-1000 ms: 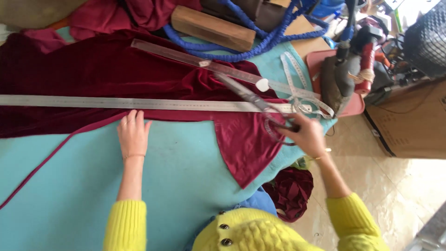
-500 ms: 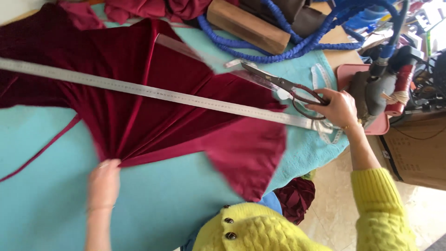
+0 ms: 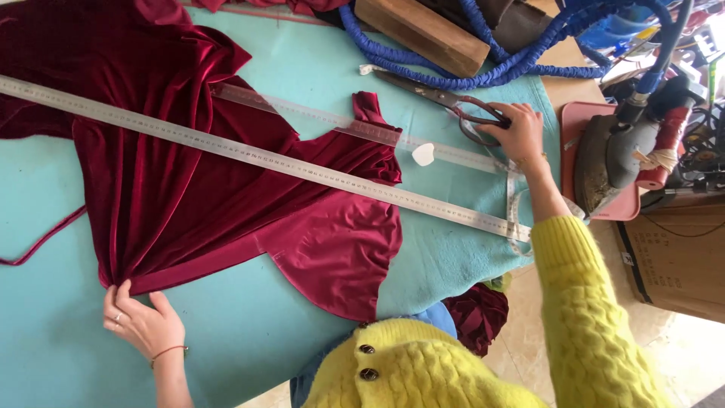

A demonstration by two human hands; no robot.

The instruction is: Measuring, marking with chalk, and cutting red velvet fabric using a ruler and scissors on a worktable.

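Dark red velvet cloth [image 3: 181, 189] lies spread on the turquoise table cover [image 3: 249, 340]. A long metal ruler [image 3: 249, 155] crosses it from upper left to lower right. A clear plastic ruler [image 3: 362, 128] lies behind it, with a small white chalk piece [image 3: 424, 154] beside it. My left hand [image 3: 142, 321] pinches the cloth's gathered near edge. At the far right, my right hand [image 3: 516, 130] rests on the handles of large tailor's scissors [image 3: 445, 100], which lie on the table with their blades pointing left.
A heavy iron [image 3: 608, 162] sits on a pink tray [image 3: 574, 128] at the right. A blue braided hose [image 3: 483, 72] and a wooden block [image 3: 423, 30] lie at the back. A cardboard box [image 3: 676, 261] stands beyond the table edge. A tape measure [image 3: 515, 204] hangs off the right edge.
My left hand has drawn the cloth's edge toward me and to the left. My right hand has carried the scissors away from the metal ruler to the table's far right.
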